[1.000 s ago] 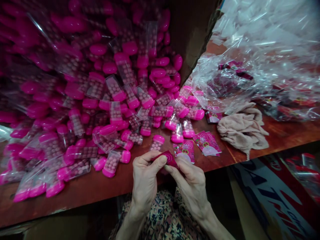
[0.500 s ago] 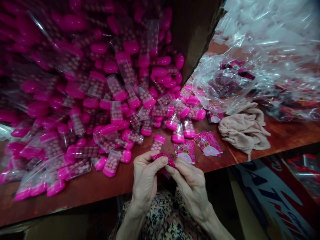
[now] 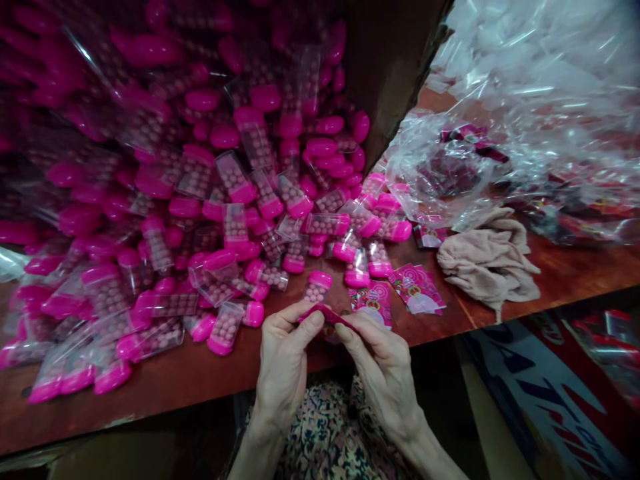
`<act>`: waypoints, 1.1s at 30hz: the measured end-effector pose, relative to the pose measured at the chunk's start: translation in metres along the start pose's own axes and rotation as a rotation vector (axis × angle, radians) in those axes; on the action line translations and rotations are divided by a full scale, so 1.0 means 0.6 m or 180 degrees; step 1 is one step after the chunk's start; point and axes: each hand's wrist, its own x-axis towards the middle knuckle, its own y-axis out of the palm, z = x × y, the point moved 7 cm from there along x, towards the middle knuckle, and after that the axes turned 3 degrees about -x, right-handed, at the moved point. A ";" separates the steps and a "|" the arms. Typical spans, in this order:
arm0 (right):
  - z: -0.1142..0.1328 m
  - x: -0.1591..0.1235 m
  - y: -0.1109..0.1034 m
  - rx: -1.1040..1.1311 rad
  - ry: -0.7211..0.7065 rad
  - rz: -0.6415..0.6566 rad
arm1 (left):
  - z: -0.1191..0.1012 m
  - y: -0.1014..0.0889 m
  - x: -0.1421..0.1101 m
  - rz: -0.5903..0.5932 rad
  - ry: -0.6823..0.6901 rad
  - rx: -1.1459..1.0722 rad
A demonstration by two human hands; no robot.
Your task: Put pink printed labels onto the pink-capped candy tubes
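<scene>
The left hand (image 3: pixel 283 360) and right hand (image 3: pixel 383 380) meet at lower centre, pinching a slim magenta packet (image 3: pixel 330 317) between them just above the wooden tabletop (image 3: pixel 165 393), beside pink-capped clear tubes of pink beads (image 3: pixel 225 327) heaped toward the upper left.

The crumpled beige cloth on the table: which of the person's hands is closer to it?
Right. The right hand is below and left of the cloth in the view, not touching it; the left hand is farther off, beyond the right.
</scene>
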 end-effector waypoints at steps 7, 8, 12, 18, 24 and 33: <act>-0.020 -0.008 -0.001 0.0216 0.0202 -0.0340 | 0.000 -0.014 0.004 -0.0273 -0.0036 -0.0218; -0.018 -0.008 0.000 0.0211 0.0171 -0.0315 | 0.000 -0.015 0.005 -0.0288 -0.0030 -0.0225; -0.006 -0.006 0.003 0.0120 0.0074 -0.0195 | -0.003 -0.013 0.005 -0.0217 0.0036 -0.0208; -0.005 0.001 0.003 0.0090 0.0076 -0.0265 | -0.009 -0.008 -0.001 -0.0081 0.0088 0.0047; -0.008 0.007 0.005 -0.0036 0.0009 -0.0346 | -0.025 -0.025 -0.007 -0.0161 0.0438 0.0478; -0.003 0.004 0.012 -0.0206 -0.0172 -0.0197 | -0.062 -0.039 -0.011 -0.0247 0.1049 0.1408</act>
